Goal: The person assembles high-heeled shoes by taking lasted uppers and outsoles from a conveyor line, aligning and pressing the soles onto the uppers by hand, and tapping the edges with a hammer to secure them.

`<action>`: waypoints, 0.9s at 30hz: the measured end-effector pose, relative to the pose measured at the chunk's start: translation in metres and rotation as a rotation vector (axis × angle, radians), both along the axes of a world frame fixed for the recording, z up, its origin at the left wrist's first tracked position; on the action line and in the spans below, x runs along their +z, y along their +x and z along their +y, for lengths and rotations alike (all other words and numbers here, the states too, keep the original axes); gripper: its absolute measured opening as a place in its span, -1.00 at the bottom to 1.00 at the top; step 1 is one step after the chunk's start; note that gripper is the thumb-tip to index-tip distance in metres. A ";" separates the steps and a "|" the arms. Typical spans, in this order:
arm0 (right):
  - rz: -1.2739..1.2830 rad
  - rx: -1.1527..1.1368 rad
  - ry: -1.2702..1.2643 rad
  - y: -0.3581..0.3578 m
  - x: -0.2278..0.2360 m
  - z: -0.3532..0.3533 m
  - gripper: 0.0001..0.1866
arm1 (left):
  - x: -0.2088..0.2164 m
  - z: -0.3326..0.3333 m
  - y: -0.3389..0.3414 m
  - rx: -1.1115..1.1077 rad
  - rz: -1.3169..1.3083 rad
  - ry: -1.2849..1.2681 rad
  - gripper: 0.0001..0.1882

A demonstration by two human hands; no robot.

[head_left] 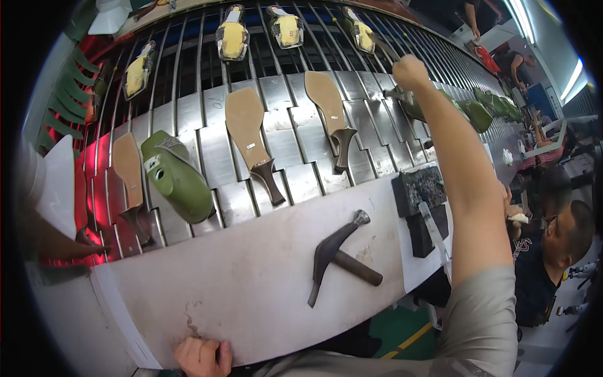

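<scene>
Far left, a tan heeled sole [127, 163] lies on the metal slats [187, 116], and just beside it sits a plump green shoe form [183, 182]. Down at the near edge of the pale worktable [220, 283], here's the left hand [204, 357], fingers curled, thumb close by — gripping the edge or merely resting, one cannot tell. Two more heeled soles, the middle one [244, 119] and the next [325, 100], point their heels toward the table, where a hammer [331, 250] lies (nobody's touching it). Up top, the right hand [411, 72] is at full stretch! Its fingers are bent, and at them, beside a yellow-padded piece [362, 36], is a slim brownish piece [384, 48] — pinched or not, one cannot tell. Rightward, a dark block [422, 188], more green forms [477, 115], then a co-worker in a dark shirt [531, 279].
</scene>
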State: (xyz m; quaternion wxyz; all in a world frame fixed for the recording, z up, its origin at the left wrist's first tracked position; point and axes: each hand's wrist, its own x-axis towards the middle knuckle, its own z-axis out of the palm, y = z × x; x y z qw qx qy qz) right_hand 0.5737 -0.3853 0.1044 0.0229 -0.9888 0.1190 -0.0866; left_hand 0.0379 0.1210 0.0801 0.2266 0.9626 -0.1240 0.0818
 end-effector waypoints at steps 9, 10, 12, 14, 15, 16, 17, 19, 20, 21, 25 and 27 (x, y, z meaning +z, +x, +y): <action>0.035 0.161 -0.192 0.158 -0.027 0.031 -0.26 | 0.018 0.005 0.016 -0.056 0.132 0.001 -0.84; 0.036 0.178 -0.183 0.165 -0.037 0.038 -0.26 | 0.020 0.005 0.018 -0.052 0.134 -0.026 -0.84; -0.045 0.039 -0.246 0.168 -0.051 0.046 -0.24 | 0.021 0.006 0.020 -0.038 0.125 -0.049 -0.83; -0.122 0.011 -0.247 0.172 -0.049 0.037 -0.23 | 0.019 0.009 0.022 -0.049 0.113 -0.047 -0.84; -0.077 0.054 -0.280 0.153 -0.039 0.051 -0.25 | 0.018 0.008 0.021 -0.039 0.109 -0.037 -0.84; -0.037 0.081 -0.325 0.130 -0.024 0.055 -0.28 | 0.016 0.009 0.021 -0.046 0.097 -0.036 -0.84; -0.050 0.098 -0.281 0.118 -0.025 0.063 -0.28 | 0.027 0.003 0.015 -0.035 0.096 0.008 -0.84; 0.013 0.230 -0.401 0.082 0.003 0.067 -0.33 | 0.027 0.005 0.010 -0.040 0.062 0.000 -0.83; -0.013 0.230 -0.400 0.057 0.019 0.066 -0.33 | 0.026 0.006 0.009 -0.049 0.046 -0.013 -0.83; -0.019 0.219 -0.368 0.030 0.035 0.061 -0.34 | 0.024 0.007 0.007 -0.060 0.029 -0.022 -0.83; -0.067 0.123 -0.008 -0.080 0.093 0.061 -0.42 | -0.005 0.013 -0.002 -0.024 -0.084 -0.087 -0.80; -0.066 0.144 0.309 -0.143 0.115 0.071 -0.50 | 0.004 0.019 -0.001 -0.130 -0.057 -0.340 -0.83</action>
